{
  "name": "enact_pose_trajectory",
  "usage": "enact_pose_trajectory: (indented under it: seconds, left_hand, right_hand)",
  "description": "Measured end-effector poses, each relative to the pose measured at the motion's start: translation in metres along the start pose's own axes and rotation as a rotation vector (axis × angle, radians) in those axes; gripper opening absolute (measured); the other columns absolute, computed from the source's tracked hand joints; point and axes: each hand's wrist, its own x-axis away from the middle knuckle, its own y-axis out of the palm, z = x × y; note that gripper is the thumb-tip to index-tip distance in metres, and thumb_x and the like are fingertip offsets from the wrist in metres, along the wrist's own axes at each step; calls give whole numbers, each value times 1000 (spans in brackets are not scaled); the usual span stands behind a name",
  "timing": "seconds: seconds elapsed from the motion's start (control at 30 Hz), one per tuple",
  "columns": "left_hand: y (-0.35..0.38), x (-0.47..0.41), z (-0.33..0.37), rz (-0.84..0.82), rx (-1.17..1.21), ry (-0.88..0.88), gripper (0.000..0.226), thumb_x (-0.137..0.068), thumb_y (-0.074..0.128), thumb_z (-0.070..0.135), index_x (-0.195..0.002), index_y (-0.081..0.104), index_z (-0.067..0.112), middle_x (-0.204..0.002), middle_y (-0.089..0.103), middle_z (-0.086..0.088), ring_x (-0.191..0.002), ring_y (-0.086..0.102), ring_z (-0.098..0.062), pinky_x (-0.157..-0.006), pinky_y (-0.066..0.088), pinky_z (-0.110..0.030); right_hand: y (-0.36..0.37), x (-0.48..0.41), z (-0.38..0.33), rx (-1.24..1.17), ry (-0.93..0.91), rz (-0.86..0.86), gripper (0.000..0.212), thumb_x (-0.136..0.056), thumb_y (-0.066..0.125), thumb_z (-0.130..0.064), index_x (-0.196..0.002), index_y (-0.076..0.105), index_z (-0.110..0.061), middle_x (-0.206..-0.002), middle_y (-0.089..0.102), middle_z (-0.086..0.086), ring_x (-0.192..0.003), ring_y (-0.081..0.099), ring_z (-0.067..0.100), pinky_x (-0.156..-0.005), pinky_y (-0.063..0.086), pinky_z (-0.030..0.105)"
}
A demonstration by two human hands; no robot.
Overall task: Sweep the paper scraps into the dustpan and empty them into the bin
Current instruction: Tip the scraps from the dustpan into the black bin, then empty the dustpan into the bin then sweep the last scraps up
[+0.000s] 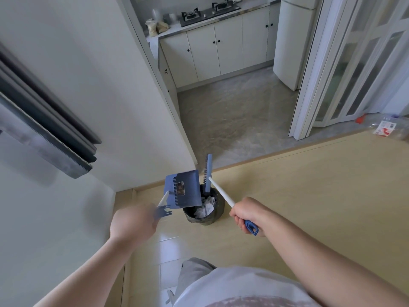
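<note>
I see both forearms stretched forward and down toward the bin (200, 220), which stands on the wooden floor (309, 196) close to the corner of the white wall (143, 107). The left hand (132, 222) shows its back to the camera and is motion-blurred. As far as I can tell, it grasps the pale handle of the blue dustpan (183, 191). The dustpan is tilted, with its lower edge over the near left part of the bin's rim. The right hand (245, 214) is clenched round the blue end of the broom (221, 192). The white shaft runs up and to the left from that fist to the blue brush head, which stands nearly upright at the bin's far rim, just beside the dustpan. Crumpled paper scraps (204, 207) lie inside the bin.
</note>
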Motion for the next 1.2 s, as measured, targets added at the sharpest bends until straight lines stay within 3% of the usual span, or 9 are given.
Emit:
enact_pose_trajectory:
  seconds: [0.07, 0.13, 0.27, 0.33, 0.47, 0.6, 0.67, 1.1, 1.2]
  left_hand:
    - [-2, 2, 0, -12, -7, -10, 32, -76, 76, 47, -64, 59, 23, -52, 57, 6, -41, 55, -23, -44, 23, -21]
    - [-1, 4, 1, -47, 38, 28, 40, -58, 90, 39, -56, 56, 20, -44, 50, 5, -32, 50, -24, -44, 22, -16]
    - [1, 13, 5, -62, 81, 36, 47, -41, 97, 27, -50, 52, 17, -39, 45, 4, -26, 40, -23, -44, 19, -15]
    - [-9, 17, 6, -103, 77, -73, 42, -58, 91, 36, -55, 52, 20, -44, 50, 5, -32, 35, -23, -45, 20, -16]
    - [-27, 26, 3, -90, 96, -310, 27, -92, 51, 46, -82, 60, 23, -68, 59, 6, -59, 52, -24, -54, 40, -27]
    - [-32, 44, -6, -72, 215, -536, 39, -93, 49, 53, -70, 55, 22, -59, 55, 6, -57, 58, -27, -53, 43, -27]
    - [-31, 58, -13, -45, 259, -657, 46, -92, 48, 59, -67, 54, 21, -56, 55, 3, -55, 56, -28, -53, 41, -26]
    - [-33, 214, -41, -115, 340, -1239, 49, -86, 54, 65, -64, 56, 22, -61, 60, 1, -56, 58, -25, -54, 50, -28]
    - [-25, 263, -34, -152, 350, -1332, 44, -86, 56, 63, -66, 58, 23, -64, 61, 2, -59, 58, -23, -54, 49, -28]
  right_hand:
    - [0, 3, -1, -25, -6, -14, 26, -91, 50, -12, -66, 55, -8, -55, 50, 6, -44, 39, 13, -45, 39, 20]
    - [-2, 6, -1, -59, -14, -20, 21, -92, 50, -10, -71, 55, -8, -53, 49, 4, -42, 38, 13, -38, 36, 19]
    - [3, 11, -1, 28, -56, -2, 17, -86, 50, -10, -71, 57, -4, -56, 52, 10, -52, 43, 22, -51, 39, 28]
    - [6, 13, -2, 99, -73, 22, 21, -83, 48, -7, -66, 58, -1, -61, 54, 15, -61, 45, 27, -54, 40, 33]
    - [14, 16, -10, 141, -101, 19, 24, -86, 45, -3, -67, 59, 0, -64, 56, 15, -65, 49, 28, -60, 43, 33]
    - [32, 17, -16, 76, -131, 19, 28, -87, 46, -7, -107, 58, 7, -52, 54, 10, -46, 48, 23, -50, 44, 30]
    - [43, 19, -18, 98, -141, -15, 30, -89, 48, -9, -114, 56, 6, -52, 54, 10, -41, 47, 21, -46, 43, 27]
    - [146, 37, -12, 453, -160, -254, 22, -90, 42, 1, -107, 55, 4, -62, 51, 11, -42, 45, 18, -41, 40, 23]
    - [169, 40, -1, 665, -158, -318, 15, -92, 42, 6, -94, 56, 5, -62, 51, 12, -48, 46, 21, -54, 43, 32]
